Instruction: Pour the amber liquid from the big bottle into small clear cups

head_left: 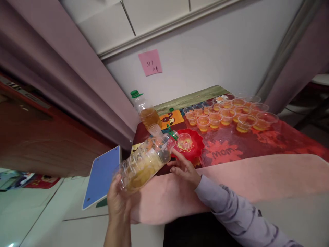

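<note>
My left hand (pixel 118 197) is wrapped round the base of a clear plastic bottle (pixel 145 166), tilted with its neck up and to the right. Yellowish liquid lies along its lower side. At the neck, my right hand (pixel 185 168) has its fingers apart, the index fingertip touching or very near the bottle. The mouth is by a clear cup (pixel 184 141) in a red scalloped bowl (pixel 196 145). A green strip (pixel 171 132) shows beside the mouth. Behind stands a second bottle (pixel 149 115) with a green cap and amber liquid.
Several clear cups (pixel 227 116) with yellow-orange contents stand in rows on the table's right side. A green cap (pixel 171 109) lies near the back. The table has a pink front edge (pixel 257 175). A blue board (pixel 104 175) is at the left, with a curtain behind.
</note>
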The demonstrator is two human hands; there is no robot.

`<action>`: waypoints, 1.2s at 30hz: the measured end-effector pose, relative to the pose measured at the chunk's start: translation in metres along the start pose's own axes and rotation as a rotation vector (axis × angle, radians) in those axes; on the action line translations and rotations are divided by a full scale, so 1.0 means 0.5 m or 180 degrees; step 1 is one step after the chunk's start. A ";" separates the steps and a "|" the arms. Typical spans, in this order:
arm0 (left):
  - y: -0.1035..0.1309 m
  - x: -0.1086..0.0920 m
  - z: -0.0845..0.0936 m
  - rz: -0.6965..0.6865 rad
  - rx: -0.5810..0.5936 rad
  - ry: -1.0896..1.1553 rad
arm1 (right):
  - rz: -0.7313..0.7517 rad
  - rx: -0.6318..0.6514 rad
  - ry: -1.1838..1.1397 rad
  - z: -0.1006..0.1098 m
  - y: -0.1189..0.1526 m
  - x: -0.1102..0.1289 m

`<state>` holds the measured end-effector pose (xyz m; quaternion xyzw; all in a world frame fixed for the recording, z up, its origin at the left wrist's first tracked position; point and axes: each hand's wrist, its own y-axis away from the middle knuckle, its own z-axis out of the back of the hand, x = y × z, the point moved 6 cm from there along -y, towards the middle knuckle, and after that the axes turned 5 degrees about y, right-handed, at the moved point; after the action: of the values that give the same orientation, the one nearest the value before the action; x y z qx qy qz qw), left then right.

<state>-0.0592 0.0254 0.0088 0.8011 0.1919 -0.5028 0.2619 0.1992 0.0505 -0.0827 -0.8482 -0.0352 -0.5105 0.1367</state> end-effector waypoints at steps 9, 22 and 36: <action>0.003 -0.039 -0.020 -0.0132 0.0039 -0.0324 | -0.0114 0.0006 -0.0156 -0.003 0.000 -0.020; -0.016 -0.054 -0.030 -0.0244 0.0117 -0.0360 | -0.0132 0.0007 -0.0194 0.001 -0.003 -0.019; -0.018 -0.077 -0.054 -0.0420 0.0268 -0.0611 | -0.0298 -0.0025 -0.0255 -0.002 -0.002 -0.009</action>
<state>-0.0615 0.0476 0.0514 0.7452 0.1970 -0.6010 0.2115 0.1958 0.0516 -0.0861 -0.8660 -0.0783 -0.4820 0.1078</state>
